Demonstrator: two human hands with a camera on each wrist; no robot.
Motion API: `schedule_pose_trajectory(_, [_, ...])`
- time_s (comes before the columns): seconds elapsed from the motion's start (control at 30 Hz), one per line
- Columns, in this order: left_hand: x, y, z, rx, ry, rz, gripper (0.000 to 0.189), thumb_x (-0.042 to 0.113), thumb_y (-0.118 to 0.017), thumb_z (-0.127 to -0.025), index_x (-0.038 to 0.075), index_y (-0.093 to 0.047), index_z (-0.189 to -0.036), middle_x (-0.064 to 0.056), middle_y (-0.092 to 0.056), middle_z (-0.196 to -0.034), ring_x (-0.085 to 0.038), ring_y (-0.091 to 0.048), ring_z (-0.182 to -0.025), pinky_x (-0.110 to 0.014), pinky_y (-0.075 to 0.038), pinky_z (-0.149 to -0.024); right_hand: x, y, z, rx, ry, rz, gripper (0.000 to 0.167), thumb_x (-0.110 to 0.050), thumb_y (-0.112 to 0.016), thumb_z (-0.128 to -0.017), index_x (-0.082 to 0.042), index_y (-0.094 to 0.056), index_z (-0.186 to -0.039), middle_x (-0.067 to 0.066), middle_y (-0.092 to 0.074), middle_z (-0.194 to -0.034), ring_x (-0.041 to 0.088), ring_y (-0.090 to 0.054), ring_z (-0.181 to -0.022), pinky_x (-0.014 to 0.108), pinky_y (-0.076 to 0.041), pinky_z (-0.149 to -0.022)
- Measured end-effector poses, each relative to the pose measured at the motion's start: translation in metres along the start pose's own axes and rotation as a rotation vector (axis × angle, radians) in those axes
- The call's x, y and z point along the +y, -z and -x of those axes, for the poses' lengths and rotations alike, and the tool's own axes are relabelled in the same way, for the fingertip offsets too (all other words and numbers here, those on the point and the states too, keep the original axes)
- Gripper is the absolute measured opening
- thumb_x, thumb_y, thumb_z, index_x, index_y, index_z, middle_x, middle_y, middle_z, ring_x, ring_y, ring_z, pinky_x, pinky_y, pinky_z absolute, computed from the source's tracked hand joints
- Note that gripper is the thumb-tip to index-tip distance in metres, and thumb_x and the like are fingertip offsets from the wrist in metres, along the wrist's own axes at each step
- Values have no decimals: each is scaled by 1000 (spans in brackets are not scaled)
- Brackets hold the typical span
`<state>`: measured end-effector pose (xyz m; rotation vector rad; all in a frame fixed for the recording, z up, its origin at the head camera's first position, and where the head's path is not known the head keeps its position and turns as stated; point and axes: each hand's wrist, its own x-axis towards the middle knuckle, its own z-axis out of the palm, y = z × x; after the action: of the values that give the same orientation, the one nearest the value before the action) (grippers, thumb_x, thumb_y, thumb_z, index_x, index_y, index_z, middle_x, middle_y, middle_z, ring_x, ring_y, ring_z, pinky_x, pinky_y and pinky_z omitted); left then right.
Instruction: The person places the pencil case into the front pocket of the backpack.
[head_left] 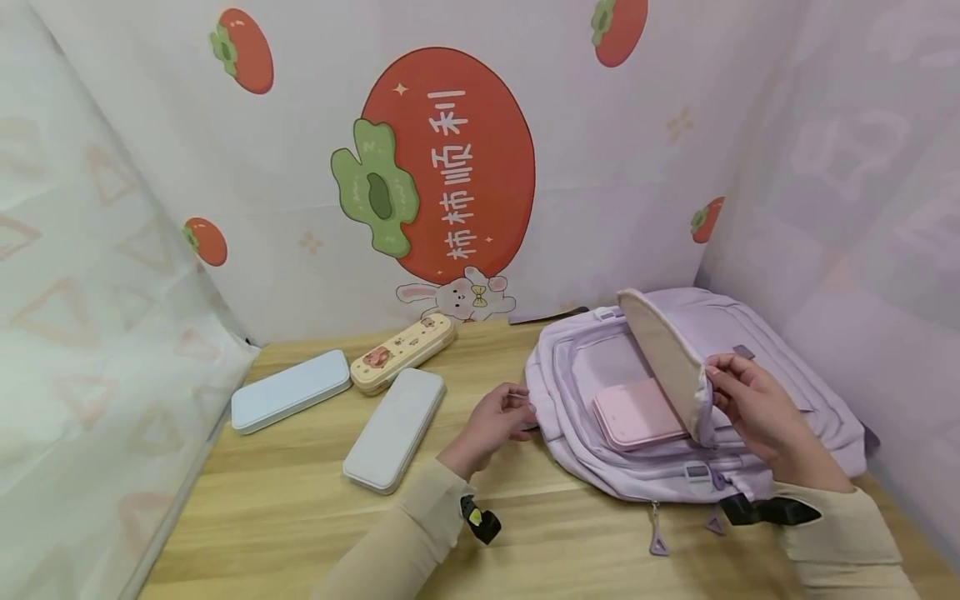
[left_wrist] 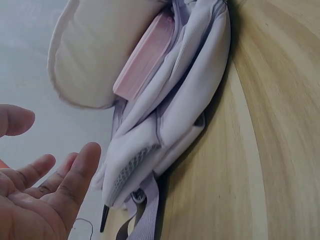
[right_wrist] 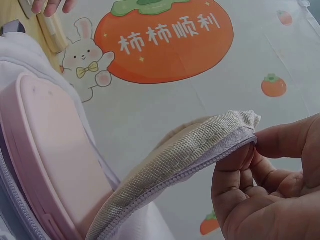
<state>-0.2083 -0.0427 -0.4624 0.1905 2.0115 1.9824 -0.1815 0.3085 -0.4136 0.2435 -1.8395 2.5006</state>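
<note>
A lavender backpack (head_left: 757, 333) lies on the table at the right, its front pocket unzipped. My right hand (head_left: 753, 404) pinches the edge of the raised pocket flap (head_left: 663, 358); in the right wrist view thumb and fingers grip the flap's zippered edge (right_wrist: 200, 160). Inside the pocket lies a pink pencil case (head_left: 637, 412), partly covered by the flap. My left hand (head_left: 498, 421) is beside the backpack's left side, fingers relaxed and nothing in them. The left wrist view shows that hand (left_wrist: 50, 200) with its fingers spread apart near the bag.
On the left of the wooden table (head_left: 270, 500) lie a light blue case (head_left: 292, 390), a cream case with cartoon prints (head_left: 405, 352) and a white case (head_left: 396, 429). A printed curtain (head_left: 600, 167) stands behind. Zipper pulls (head_left: 657, 537) hang at the bag's front.
</note>
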Motion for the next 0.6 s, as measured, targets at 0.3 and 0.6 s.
schedule_pose_trajectory(0.3, [4,26,11,72,2,-16,36,6,-60,-102,-9,-51,-134,-18,-61,-112,-44,-64,-108,-42,-61,-80,-1,1,-1,-10,-7,9,31,6,-41,-108,-12,-66,-101,-3,-58,-87,5,-55,-76,16,-48,-66])
schedule_pose_trajectory(0.6, [10,51,20,125,25,-27,37,8,-57,-105,-7,-49,-138,-23,-59,-118,-44,-61,-114,-41,-60,-83,-1,1,0,-14,-10,6,31,6,-41,-108,-12,-66,-101,-3,-58,-87,5,-55,-75,16,-48,-66])
